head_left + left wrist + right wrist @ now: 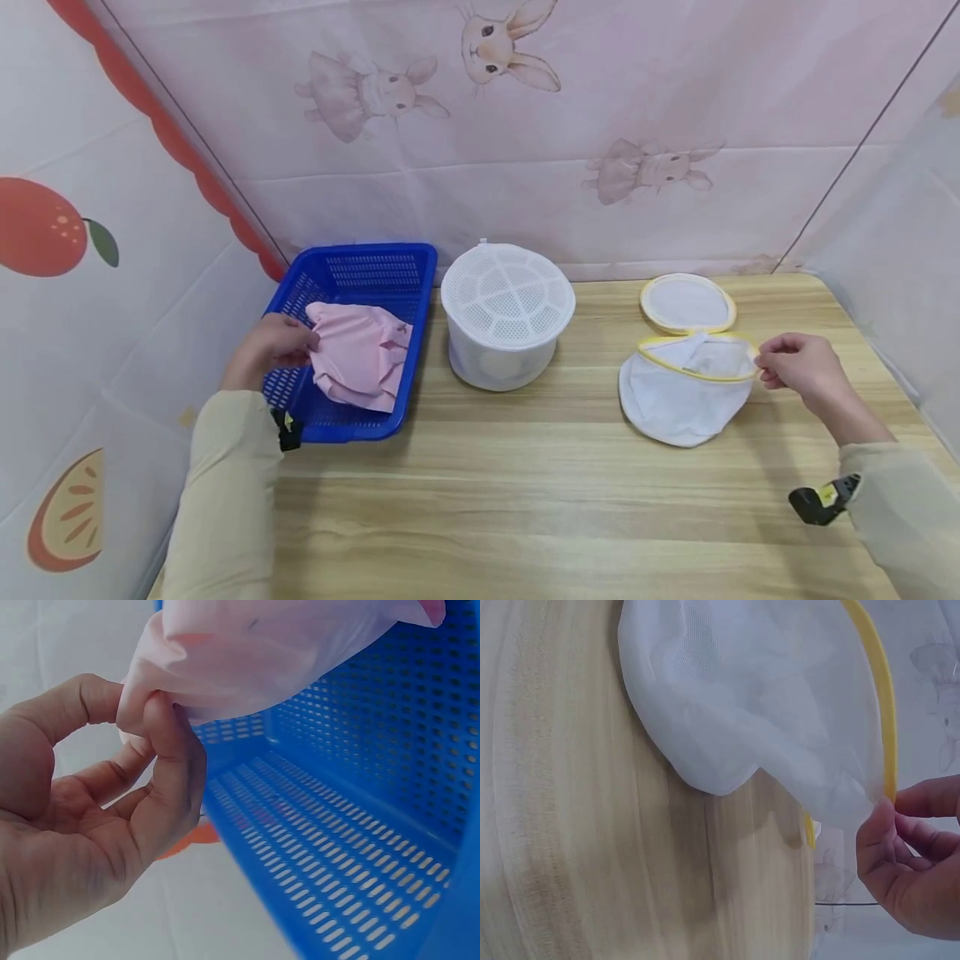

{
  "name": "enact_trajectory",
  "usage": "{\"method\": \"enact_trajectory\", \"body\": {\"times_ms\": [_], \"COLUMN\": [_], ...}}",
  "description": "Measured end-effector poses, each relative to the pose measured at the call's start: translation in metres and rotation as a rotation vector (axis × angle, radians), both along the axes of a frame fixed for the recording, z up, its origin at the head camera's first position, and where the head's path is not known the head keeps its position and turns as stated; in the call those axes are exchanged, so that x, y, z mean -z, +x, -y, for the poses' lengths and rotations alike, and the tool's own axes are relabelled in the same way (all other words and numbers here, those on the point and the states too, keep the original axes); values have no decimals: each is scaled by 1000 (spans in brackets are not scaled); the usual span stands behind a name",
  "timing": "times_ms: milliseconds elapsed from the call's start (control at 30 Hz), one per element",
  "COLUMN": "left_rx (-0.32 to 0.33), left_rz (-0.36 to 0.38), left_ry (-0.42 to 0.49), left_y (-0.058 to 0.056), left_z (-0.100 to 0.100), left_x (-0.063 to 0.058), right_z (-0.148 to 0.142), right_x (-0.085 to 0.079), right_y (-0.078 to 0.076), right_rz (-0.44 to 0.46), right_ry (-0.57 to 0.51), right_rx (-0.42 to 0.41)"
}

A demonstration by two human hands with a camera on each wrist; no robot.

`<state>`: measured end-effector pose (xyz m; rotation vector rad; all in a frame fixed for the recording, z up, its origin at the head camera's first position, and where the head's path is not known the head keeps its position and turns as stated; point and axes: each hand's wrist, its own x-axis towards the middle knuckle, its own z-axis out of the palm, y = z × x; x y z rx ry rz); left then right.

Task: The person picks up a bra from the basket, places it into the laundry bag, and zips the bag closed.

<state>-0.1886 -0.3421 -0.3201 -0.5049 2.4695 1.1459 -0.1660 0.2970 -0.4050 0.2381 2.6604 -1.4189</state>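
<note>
A piece of pink cloth [358, 354] is lifted over the blue plastic basket [352, 432]. My left hand [283, 340] pinches its left edge between thumb and fingers, and in the left wrist view the cloth [247, 667] bunches at the fingertips. On the right, a white mesh laundry bag [678, 408] with a yellow-trimmed mouth sits on the table. My right hand [801, 363] pinches the right side of that yellow rim [887, 712]. The bag's round lid [688, 302] lies folded back behind the opening.
Between the basket and the bag stands a white cylindrical mesh laundry bag [504, 371] with its ribbed lid closed. Wood-grain table [525, 508] extends in front. A pink wall covering with rabbit prints [480, 200] rises behind the table, and a white panel [67, 350] borders the left.
</note>
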Motion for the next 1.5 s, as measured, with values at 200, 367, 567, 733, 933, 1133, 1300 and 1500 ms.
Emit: {"method": "enact_trajectory", "body": {"times_ms": [200, 367, 567, 733, 933, 1133, 1300, 1500], "left_rx": [21, 27, 32, 57, 81, 89, 63, 26], "left_rz": [-47, -50, -69, -104, -138, -173, -206, -275], "left_ry": [30, 58, 27, 0, -36, -43, -51, -55], "left_y": [5, 7, 10, 14, 19, 22, 23, 25], "left_z": [-4, -5, -6, -7, -10, -15, -23, -33], "left_x": [-10, -14, -17, -24, -35, -48, -58, -68], "right_z": [2, -2, -4, -4, 0, 6, 8, 8], "right_x": [-3, 0, 1, 0, -5, -14, -18, -19], "right_y": [1, -3, -5, -4, -2, 0, 0, 0], "right_rz": [27, 156, 296, 246, 96, 35, 21, 32], "right_ry": [6, 9, -2, -8, 39, 53, 69, 81], "right_rx": [-8, -41, -50, -74, -99, -115, -124, -138]}}
